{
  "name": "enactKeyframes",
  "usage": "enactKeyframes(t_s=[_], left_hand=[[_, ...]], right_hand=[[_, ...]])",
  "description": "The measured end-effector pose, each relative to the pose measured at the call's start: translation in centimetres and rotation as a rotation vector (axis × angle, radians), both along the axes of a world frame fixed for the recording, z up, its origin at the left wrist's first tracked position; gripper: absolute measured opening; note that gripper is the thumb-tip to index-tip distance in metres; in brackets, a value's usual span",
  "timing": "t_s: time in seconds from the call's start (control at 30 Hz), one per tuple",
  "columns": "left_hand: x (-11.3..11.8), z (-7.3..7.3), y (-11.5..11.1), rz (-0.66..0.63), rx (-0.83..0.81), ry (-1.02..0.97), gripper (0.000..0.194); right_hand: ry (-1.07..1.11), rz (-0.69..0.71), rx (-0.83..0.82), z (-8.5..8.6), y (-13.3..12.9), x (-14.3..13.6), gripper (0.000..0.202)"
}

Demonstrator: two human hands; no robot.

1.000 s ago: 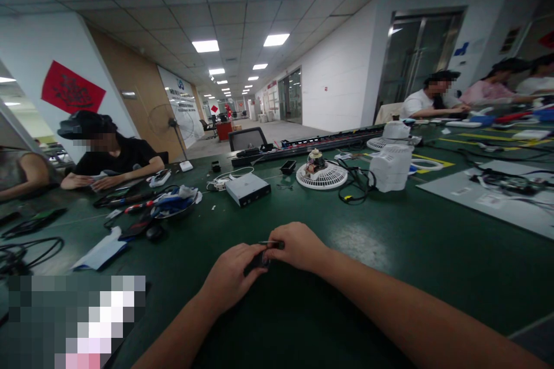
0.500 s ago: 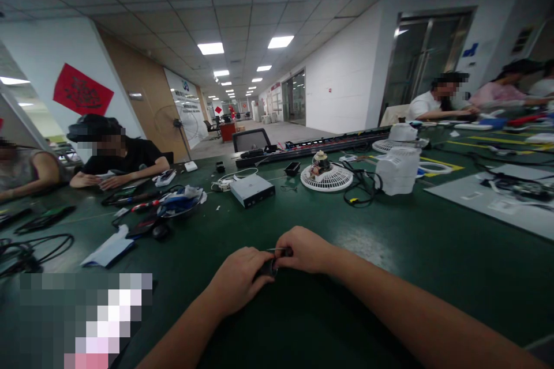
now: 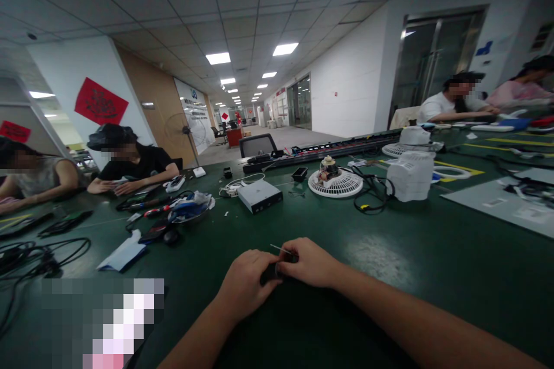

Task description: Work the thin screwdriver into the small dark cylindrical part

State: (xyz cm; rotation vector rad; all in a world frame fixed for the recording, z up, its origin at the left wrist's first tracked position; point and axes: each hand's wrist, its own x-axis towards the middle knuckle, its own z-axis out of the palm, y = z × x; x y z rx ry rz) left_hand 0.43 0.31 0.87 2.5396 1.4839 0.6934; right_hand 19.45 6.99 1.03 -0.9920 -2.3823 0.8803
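Note:
My left hand [image 3: 249, 282] is closed, thumb and fingers pinching a small dark part [image 3: 272, 272] low over the green table [image 3: 389, 311]. Most of that part is hidden by my fingers. Close against it, my right hand [image 3: 310, 262] is closed around a thin metal rod [image 3: 280, 249], whose tip sticks out up and to the left. The rod's other end is covered by the hand, so its kind does not show. My two hands touch or nearly touch at the fingertips.
Ahead lie a disc drive [image 3: 259, 195], a white fan grille with a motor [image 3: 336, 182], a black tray [image 3: 299, 173] and a white plastic housing [image 3: 410, 177]. Leftward are folded paper [image 3: 123, 252] and cables [image 3: 47, 259]. Co-workers sit at both sides.
The metal rod has swung from nearly level to sloping up leftward, and more of it shows. My left hand still pinches the dark part. The whole view has shifted slightly.

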Motion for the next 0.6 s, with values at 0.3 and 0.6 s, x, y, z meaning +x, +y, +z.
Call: enactKeyframes(t_s=[0.3,0.6], left_hand=[[-0.2,-0.2,0.8,0.292,-0.044,-0.163,0.015],[-0.9,-0.3,0.9,0.331,-0.014,-0.196,0.019]], right_hand=[[0.088,-0.039,0.115,-0.2,0.7,0.3,0.02],[-0.104,0.018,0.408,0.5,0.9,1.3,0.019]])
